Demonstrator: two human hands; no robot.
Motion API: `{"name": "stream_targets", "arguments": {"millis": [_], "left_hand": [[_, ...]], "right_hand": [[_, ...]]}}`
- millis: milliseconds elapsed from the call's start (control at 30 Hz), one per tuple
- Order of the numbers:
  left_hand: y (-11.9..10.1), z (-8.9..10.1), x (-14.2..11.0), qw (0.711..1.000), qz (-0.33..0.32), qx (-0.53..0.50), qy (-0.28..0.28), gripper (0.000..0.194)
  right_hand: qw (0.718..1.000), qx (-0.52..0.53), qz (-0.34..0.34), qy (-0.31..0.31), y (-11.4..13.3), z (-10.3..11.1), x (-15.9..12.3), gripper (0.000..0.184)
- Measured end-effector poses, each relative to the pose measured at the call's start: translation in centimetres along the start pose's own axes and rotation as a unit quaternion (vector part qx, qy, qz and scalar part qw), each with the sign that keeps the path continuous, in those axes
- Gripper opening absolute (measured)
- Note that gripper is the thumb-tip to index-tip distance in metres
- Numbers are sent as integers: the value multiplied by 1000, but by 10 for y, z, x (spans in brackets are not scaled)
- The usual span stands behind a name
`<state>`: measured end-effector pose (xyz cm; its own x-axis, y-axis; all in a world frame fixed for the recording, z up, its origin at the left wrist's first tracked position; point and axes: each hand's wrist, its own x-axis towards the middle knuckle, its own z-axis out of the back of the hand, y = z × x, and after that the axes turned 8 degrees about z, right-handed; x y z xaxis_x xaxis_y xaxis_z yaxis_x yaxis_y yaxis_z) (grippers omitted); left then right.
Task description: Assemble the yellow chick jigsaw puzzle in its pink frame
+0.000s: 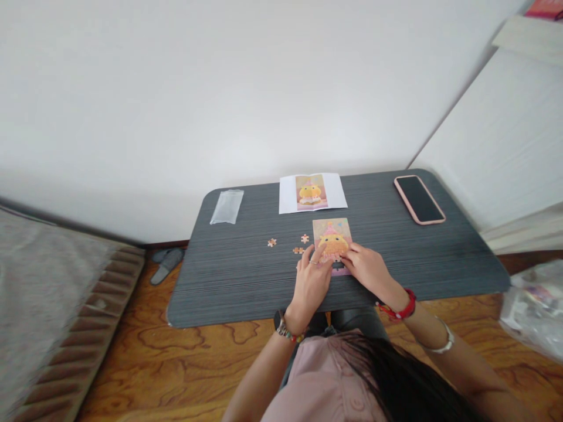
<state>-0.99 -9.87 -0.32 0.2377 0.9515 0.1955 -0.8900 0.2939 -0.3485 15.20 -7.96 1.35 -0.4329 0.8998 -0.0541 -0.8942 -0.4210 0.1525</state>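
A nearly whole jigsaw puzzle (332,228) with a yellow character in a pink hat lies on the dark table. Dark gaps show near its lower edge. My left hand (311,284) rests over its lower left part, fingers spread and touching the surface. At the lower right edge, the fingers of my right hand (370,268) are drawn together against the puzzle; anything between them is hidden. Left of the puzzle lie loose pieces: one puzzle piece (271,242) farther out, another piece (305,238) close by, and what looks like a joined pair (298,251) near my left fingers.
Behind the puzzle, a creased white sheet (288,196) bears a picture of the same character. A clear plastic bag (227,207) lies at the table's back left, a phone in a pink case (420,200) at the back right. The table (246,287) stands against a white wall.
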Motion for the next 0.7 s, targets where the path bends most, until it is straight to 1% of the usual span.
{"name": "stream_targets", "arguments": {"millis": [133,367,500,567,700], "left_hand": [[0,-1,0,1000,3,-6,5,21],[-1,0,1,1000,4,-4,14,22],[-1,0,0,1000,4,7,19,23],[-1,-1,0,1000,3,13,22,23],[0,-2,0,999,2,19,34,25]], "right_hand": [[1000,10,6,-24,-1,-5,-2,24],[999,13,26,-39,-3,-12,-4,26],[997,5,64,-34,-4,-13,-8,26],[996,2,83,-26,-5,-13,-11,29],[996,7,88,-13,-6,-13,-13,36]]}}
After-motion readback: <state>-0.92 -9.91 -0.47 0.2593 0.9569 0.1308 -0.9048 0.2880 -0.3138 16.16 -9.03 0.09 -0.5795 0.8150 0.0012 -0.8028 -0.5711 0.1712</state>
